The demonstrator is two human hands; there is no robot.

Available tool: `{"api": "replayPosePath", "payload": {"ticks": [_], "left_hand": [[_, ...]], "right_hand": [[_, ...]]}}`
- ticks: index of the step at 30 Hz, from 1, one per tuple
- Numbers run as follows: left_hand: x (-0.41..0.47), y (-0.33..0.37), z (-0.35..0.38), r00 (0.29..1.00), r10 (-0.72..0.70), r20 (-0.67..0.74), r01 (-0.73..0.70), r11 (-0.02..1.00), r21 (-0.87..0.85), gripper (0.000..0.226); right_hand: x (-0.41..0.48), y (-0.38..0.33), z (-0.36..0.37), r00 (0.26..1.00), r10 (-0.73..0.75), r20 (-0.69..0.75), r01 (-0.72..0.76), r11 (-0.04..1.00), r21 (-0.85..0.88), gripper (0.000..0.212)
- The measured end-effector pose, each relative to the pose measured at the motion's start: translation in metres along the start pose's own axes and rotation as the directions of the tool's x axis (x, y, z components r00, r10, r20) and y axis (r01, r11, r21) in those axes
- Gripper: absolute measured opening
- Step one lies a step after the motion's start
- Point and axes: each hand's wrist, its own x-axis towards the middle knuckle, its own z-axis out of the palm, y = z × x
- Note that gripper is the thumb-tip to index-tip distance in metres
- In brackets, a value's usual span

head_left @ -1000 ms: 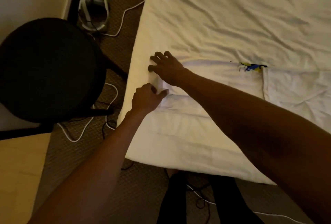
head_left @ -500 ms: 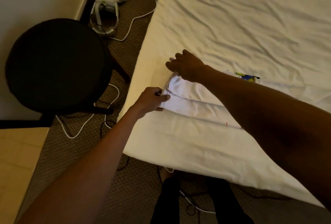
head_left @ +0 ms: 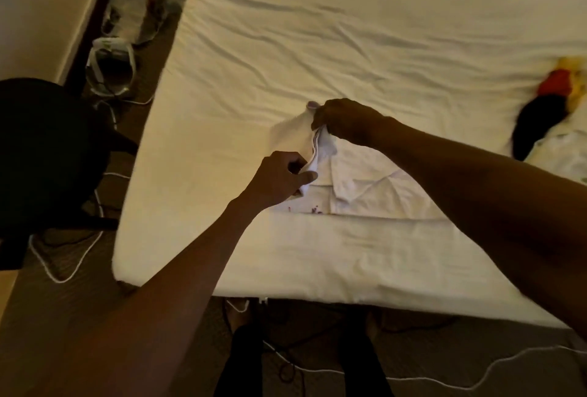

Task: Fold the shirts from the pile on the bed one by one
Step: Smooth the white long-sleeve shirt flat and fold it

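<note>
White shirt (head_left: 365,187) on the bed (head_left: 317,47) is pinched along its 9 o'clock edge by left-hand grip (head_left: 279,178) and right-hand grip (head_left: 347,121).

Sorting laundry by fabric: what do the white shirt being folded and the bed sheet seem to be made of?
The white shirt: thin matte cloth, likely cotton or a blend; it creases sharply and bunches where the left hand and right hand pinch it. The bed sheet: soft matte cloth with long shallow wrinkles; exact fibre cannot be told.
</note>
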Motion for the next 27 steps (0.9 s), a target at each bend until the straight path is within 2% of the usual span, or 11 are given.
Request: {"api": "replayPosePath", "payload": {"ticks": [4, 7, 9, 15, 22, 27], "left_hand": [[0.017, 0.049, 0.088, 1.000, 0.028, -0.008, -0.028, 0.999, 0.019, 0.024], [0.031, 0.075, 0.151, 0.998, 0.057, -0.016, -0.056, 0.997, 0.047, 0.027], [0.041, 0.086, 0.191, 0.999, 0.051, -0.019, -0.050, 0.997, 0.053, 0.033], [0.081, 0.097, 0.291, 1.000, 0.007, 0.014, -0.008, 0.995, 0.101, 0.023], [0.103, 0.105, 0.363, 0.999, 0.031, 0.031, -0.039, 0.952, 0.303, 0.020], [0.108, 0.115, 0.381, 0.996, 0.049, 0.076, -0.074, 0.927, 0.368, 0.025]], "right_hand": [[-0.065, 0.079, 0.020, 1.000, 0.018, 0.015, -0.017, 0.999, -0.031, 0.038], [-0.109, 0.134, 0.036, 0.998, 0.048, 0.050, -0.048, 0.999, 0.005, 0.037], [-0.131, 0.168, 0.050, 0.994, 0.071, 0.086, -0.074, 0.997, 0.027, 0.038], [-0.177, 0.249, 0.094, 0.987, 0.075, 0.142, -0.095, 0.986, 0.137, 0.034], [-0.207, 0.294, 0.136, 0.991, -0.011, 0.133, -0.009, 0.989, 0.148, 0.039], [-0.218, 0.314, 0.152, 0.993, 0.032, 0.117, -0.051, 0.985, 0.166, 0.052]]}}
